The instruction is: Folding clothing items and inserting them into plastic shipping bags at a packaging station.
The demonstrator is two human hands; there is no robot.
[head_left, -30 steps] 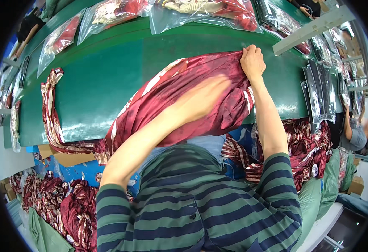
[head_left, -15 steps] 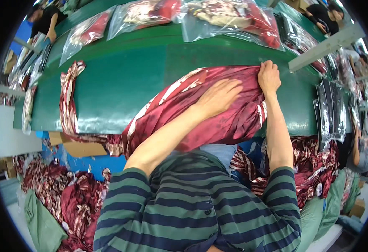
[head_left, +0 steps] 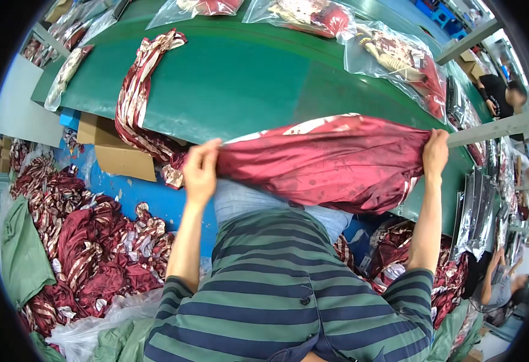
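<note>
A dark red garment [head_left: 325, 166] with cream stained patches is stretched sideways in front of me, over the near edge of the green table [head_left: 228, 84]. My left hand [head_left: 200, 170] is closed at the garment's left end, its fingers slightly blurred. At the right end my right hand [head_left: 435, 152] grips the upper corner. The cloth hangs in soft folds between both hands, its lower edge near my lap. Left of it, a long twisted strip of red and cream cloth [head_left: 134, 96] lies on the table and droops over its edge.
Clear bags of folded garments [head_left: 397, 63] line the far side. A grey metal bar [head_left: 500, 127] juts in at the right, near dark plastic packets [head_left: 474, 208]. An open carton [head_left: 122, 158] sits beneath the table. Heaped red cloth [head_left: 98, 247] covers the left floor. Another person [head_left: 506, 96] stands far right.
My left hand has slid from the middle of the garment to its left end, and the cloth is drawn out nearer my body. My view has turned, shifting the table.
</note>
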